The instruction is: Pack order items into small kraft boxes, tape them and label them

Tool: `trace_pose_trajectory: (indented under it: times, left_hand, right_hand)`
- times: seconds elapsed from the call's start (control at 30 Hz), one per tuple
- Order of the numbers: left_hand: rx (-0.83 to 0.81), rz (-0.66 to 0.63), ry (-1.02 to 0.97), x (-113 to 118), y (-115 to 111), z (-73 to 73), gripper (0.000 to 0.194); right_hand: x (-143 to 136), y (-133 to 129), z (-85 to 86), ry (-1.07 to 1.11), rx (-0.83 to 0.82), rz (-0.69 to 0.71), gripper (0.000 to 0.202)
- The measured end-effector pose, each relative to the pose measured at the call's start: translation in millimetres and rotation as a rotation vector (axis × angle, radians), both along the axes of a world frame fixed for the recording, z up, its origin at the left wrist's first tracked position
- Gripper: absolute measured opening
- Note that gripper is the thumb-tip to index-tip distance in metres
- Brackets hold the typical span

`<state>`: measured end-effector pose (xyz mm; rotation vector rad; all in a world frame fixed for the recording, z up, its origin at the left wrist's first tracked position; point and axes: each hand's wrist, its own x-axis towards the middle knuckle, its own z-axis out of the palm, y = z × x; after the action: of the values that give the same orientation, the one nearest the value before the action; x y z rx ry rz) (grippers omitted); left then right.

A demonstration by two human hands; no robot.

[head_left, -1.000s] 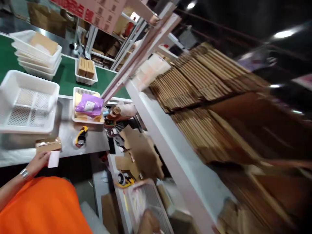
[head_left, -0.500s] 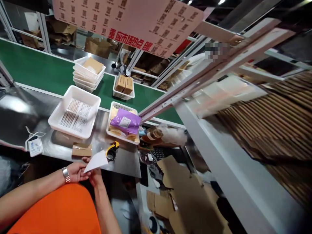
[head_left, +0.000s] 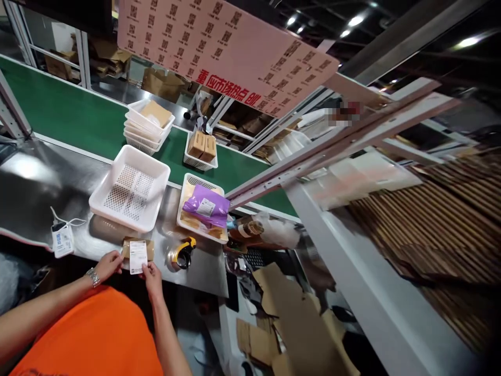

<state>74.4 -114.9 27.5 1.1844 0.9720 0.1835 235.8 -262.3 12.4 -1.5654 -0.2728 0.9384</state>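
White label [head_left: 138, 257] lies printed side up over the middle of a small brown carton [head_left: 150, 250], just ahead of and between the two hands I am watching. The right hand [head_left: 153, 281] is nearly closed, thumb and fingers pinching the label's near right corner; that edge hold probably leaves most of the print uncovered. The left hand [head_left: 108, 267] is loosely curled at the carton's left end, perhaps to steady it, though I cannot tell whether it grips or merely touches. From my view the label hides the carton's middle.

Just right of and ahead of the right hand, a yellow and black tape dispenser [head_left: 183, 254] sits on the metal table [head_left: 211, 269], near enough to crowd a sideways sweep. Left of the left hand lies a small white device [head_left: 63, 241] with a looped cord.

Beyond the hands, a large white basket [head_left: 128, 193] blocks the straight reach forward. Ahead and to the right, a smaller basket [head_left: 181, 211] holds a purple parcel [head_left: 206, 207], beside a slanting metal post [head_left: 270, 183] that limits reach that way.

Farther off, the green belt [head_left: 245, 174] carries stacked baskets [head_left: 141, 145], nested as if to save room, and a basket [head_left: 200, 163] with two brown boxes [head_left: 202, 145] side by side.
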Motion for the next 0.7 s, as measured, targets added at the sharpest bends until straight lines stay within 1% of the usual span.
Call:
trace_pose_trajectory:
  times: [0.13, 0.17, 0.2, 0.3, 0.33, 0.4, 0.47, 0.53, 0.6, 0.7]
  left_hand:
    - [0.464, -0.063, -0.041, 9.9, 15.1, 0.5, 0.023]
    - [0.568, -0.086, -0.069, 13.2, 17.6, -1.1, 0.018]
    - [0.648, -0.109, -0.102, 16.7, 19.6, -3.8, 0.018]
    - [0.857, -0.229, -0.167, 29.6, 22.1, -18.5, 0.029]
    - [0.927, -0.278, -0.144, 35.2, 21.8, -24.6, 0.031]
    - [1.055, -0.407, -0.018, 48.5, 20.5, -36.4, 0.034]
    - [1.147, -0.560, 0.124, 62.7, 19.5, -46.0, 0.037]
    - [1.196, -0.689, 0.184, 74.6, 20.4, -52.9, 0.043]
    - [1.216, -0.746, 0.194, 81.3, 23.8, -57.6, 0.052]
    - [1.215, -0.803, 0.212, 81.7, 31.4, -61.2, 0.063]
  right_hand:
    - [0.7, 2.5, -9.0, 0.008, -0.003, -0.028, 0.064]
    - [1.3, 3.9, -11.2, 0.009, -0.002, -0.038, 0.063]
    - [2.0, 5.7, -13.6, 0.013, -0.010, -0.052, 0.062]
    - [4.9, 12.1, -22.2, 0.045, -0.089, -0.099, 0.057]
    - [5.9, 14.2, -25.4, 0.057, -0.123, -0.112, 0.055]
    - [7.6, 17.4, -31.4, 0.074, -0.175, -0.126, 0.050]
    - [9.1, 19.0, -36.8, 0.083, -0.201, -0.125, 0.044]
    - [10.6, 19.0, -41.4, 0.097, -0.226, -0.114, 0.040]
    - [12.2, 18.1, -45.5, 0.113, -0.246, -0.096, 0.037]
    - [14.8, 16.4, -51.7, 0.131, -0.254, -0.075, 0.039]
